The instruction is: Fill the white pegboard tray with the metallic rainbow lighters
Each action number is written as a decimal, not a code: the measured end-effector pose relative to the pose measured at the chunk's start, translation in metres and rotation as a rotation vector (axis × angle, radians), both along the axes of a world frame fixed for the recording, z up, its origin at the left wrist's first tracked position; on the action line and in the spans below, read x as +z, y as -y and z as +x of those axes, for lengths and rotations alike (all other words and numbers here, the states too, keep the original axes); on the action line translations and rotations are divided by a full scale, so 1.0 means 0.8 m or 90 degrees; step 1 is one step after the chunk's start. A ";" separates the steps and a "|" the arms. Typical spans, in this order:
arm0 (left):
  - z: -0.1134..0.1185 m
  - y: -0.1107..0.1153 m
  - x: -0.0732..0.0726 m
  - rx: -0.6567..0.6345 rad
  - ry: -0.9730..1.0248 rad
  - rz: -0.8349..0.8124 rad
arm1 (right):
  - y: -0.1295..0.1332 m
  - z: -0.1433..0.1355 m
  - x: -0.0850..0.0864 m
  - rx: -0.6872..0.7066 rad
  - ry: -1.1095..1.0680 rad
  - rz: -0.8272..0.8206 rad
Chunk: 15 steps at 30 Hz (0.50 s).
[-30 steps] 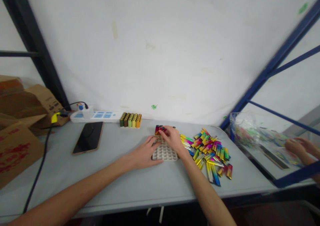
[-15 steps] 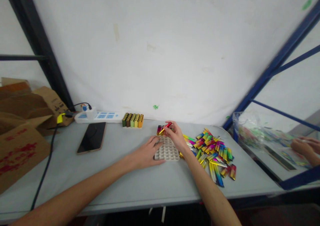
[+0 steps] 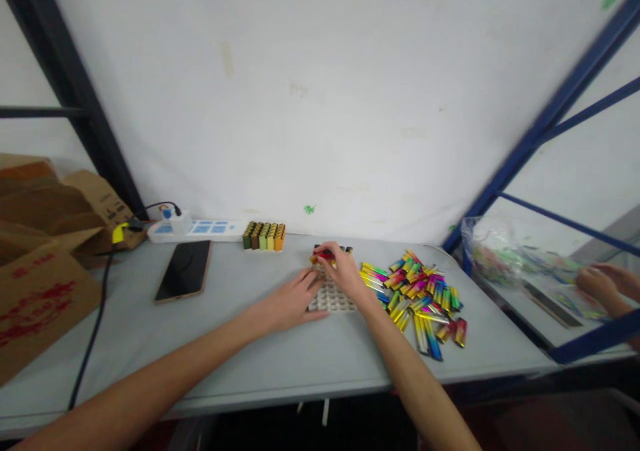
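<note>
A pale tray with rows of round holes (image 3: pixel 334 299) lies on the grey table in front of me. Along its far edge stand a few coloured metallic tubes, partly hidden by my fingers. My left hand (image 3: pixel 296 299) rests at the tray's left side with its fingers spread. Over the tray's far left part, my right hand (image 3: pixel 341 271) pinches a red and gold tube (image 3: pixel 324 254). To the right of the tray lies a loose pile of shiny multicoloured tubes (image 3: pixel 420 288).
A full block of tubes (image 3: pixel 265 236) stands near the wall. Left of it are a power strip (image 3: pixel 215 230), a phone (image 3: pixel 184 270) and cardboard boxes (image 3: pixel 40 291). Beyond the blue frame (image 3: pixel 520 138) are a plastic bag (image 3: pixel 493 251) and another person's hands (image 3: pixel 603 284).
My right hand has lowered the red and gold tube towards the far left of the tray. My left hand stays beside the tray. The view has shifted slightly.
</note>
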<state>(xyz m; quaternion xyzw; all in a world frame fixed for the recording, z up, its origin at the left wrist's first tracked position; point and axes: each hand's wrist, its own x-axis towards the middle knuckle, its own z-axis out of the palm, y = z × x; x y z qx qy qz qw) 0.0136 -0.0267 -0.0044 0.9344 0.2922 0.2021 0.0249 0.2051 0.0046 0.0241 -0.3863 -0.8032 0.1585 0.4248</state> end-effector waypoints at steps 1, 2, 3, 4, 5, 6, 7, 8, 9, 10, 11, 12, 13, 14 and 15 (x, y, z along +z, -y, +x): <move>0.000 0.000 -0.001 0.002 -0.004 0.008 | -0.001 0.000 0.000 -0.005 0.023 0.022; 0.000 0.000 -0.002 0.004 -0.006 0.015 | -0.003 0.000 -0.001 -0.013 0.046 0.045; 0.001 0.000 -0.003 0.006 -0.006 0.023 | -0.004 0.001 -0.002 -0.021 0.069 0.065; 0.001 0.000 -0.003 0.008 -0.006 0.029 | -0.006 0.002 -0.003 -0.028 0.090 0.081; 0.001 0.001 -0.004 0.010 -0.008 0.033 | -0.007 0.003 -0.004 -0.033 0.109 0.091; 0.001 0.001 -0.004 0.013 -0.011 0.035 | -0.008 0.005 -0.005 -0.034 0.126 0.096; 0.002 0.002 -0.003 0.016 -0.015 0.036 | -0.009 0.006 -0.007 -0.032 0.141 0.096; 0.002 0.002 -0.003 0.020 -0.021 0.036 | -0.009 0.008 -0.008 -0.026 0.154 0.095; 0.002 0.003 -0.002 0.024 -0.027 0.035 | -0.009 0.009 -0.008 -0.020 0.166 0.093; 0.002 0.004 0.000 0.028 -0.035 0.034 | -0.008 0.009 -0.008 -0.015 0.176 0.089; 0.003 0.005 0.001 0.033 -0.042 0.032 | -0.007 0.009 -0.008 -0.012 0.185 0.083; 0.003 0.005 0.003 0.038 -0.049 0.031 | -0.005 0.008 -0.007 -0.013 0.194 0.077; 0.003 0.006 0.004 0.040 -0.055 0.031 | -0.004 0.007 -0.006 -0.021 0.199 0.071; 0.003 0.006 0.005 0.039 -0.058 0.030 | -0.003 0.005 -0.005 -0.035 0.202 0.063; 0.003 0.007 0.006 0.037 -0.057 0.030 | -0.003 0.002 -0.005 -0.050 0.200 0.057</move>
